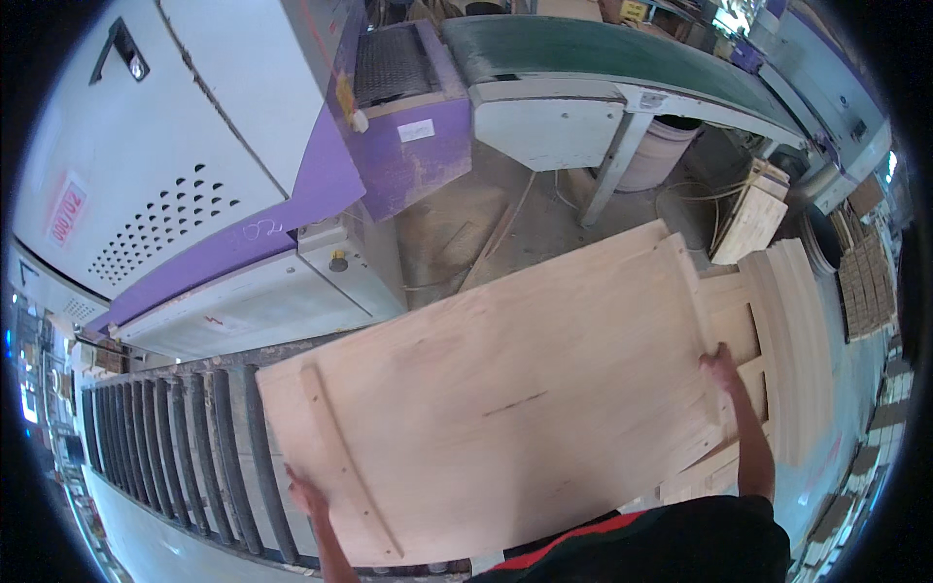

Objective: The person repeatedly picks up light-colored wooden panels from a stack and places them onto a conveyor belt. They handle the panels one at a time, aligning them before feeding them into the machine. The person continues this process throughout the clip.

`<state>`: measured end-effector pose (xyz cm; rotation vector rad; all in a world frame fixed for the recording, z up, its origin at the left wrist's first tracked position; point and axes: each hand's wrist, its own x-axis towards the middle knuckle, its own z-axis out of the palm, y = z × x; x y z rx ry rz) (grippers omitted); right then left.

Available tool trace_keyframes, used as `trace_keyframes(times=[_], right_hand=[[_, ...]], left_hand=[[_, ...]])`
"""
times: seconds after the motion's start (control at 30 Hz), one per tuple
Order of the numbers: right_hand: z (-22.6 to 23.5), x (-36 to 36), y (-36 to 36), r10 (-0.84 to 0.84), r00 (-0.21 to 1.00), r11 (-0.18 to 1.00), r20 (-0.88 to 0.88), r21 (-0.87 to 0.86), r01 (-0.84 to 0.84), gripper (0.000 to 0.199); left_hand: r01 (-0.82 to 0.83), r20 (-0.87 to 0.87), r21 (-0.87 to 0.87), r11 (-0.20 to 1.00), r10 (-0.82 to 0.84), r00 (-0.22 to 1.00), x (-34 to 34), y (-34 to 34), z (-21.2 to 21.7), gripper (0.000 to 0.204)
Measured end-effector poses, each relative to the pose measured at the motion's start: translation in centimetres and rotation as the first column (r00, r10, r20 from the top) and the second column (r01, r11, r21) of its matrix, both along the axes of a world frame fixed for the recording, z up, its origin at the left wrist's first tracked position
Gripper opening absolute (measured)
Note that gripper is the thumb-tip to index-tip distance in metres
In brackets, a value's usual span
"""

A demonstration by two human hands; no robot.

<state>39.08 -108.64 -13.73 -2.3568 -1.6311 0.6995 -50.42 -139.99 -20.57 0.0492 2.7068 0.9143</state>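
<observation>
A large pale wooden panel [486, 408] lies tilted across the middle, its right end farther away than its left. Narrow wooden battens run along both short ends, the left batten [352, 462] dotted with fastener marks. At the panel's left edge, near the front corner, my left hand [307, 494] is closed on the side. My right hand [720, 369] grips the right edge, its thumb side showing and some fingers hidden behind the wood. Below the panel's right end, a stack of wooden frame pieces [787, 350] shows.
A black roller conveyor [185, 447] extends left beneath the panel. A white and purple machine [194, 223] stands at the far left. Beyond the panel is a green belt conveyor [603, 53], with a pink bucket [656, 160] below it. Wood offcuts [753, 214] stand at the right.
</observation>
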Motion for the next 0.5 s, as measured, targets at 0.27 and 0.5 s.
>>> trace_keyframes(times=[0.27, 0.5], right_hand=[[11.1, 16.4, -6.4, -0.362, 0.920, 0.912, -0.149, 0.146, 0.383, 0.049], [7.6, 29.8, -12.1, -0.520, 0.809, 0.746, -0.274, 0.314, 0.587, 0.045]], left_hand=[[0.355, 0.024, -0.014, 0.935, -0.355, 0.935, 14.7, 23.9, 10.5, 0.089], [0.602, 0.002, 0.059, 0.797, -0.603, 0.798, 26.6, 46.4, 16.1, 0.086]])
